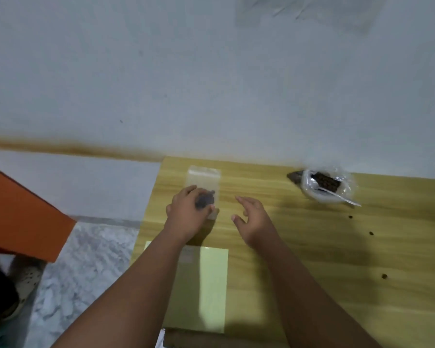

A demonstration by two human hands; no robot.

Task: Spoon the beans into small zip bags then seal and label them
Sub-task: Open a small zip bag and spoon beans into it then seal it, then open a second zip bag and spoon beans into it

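A small clear zip bag (203,177) with a clump of dark beans (206,199) in its lower part lies flat near the far left of the wooden table (299,247). My left hand (186,212) rests on the bag's lower half, fingers curled over it. My right hand (251,217) hovers just right of the bag, fingers spread and empty. At the far right, a white bowl of dark beans (322,183) wrapped in clear plastic holds a white plastic spoon (337,195).
A pale yellow sheet (211,285) lies on the table's near side under my left forearm. Three loose beans (371,233) are scattered at the right. An orange object (18,212) and a shoe (18,287) are on the floor to the left.
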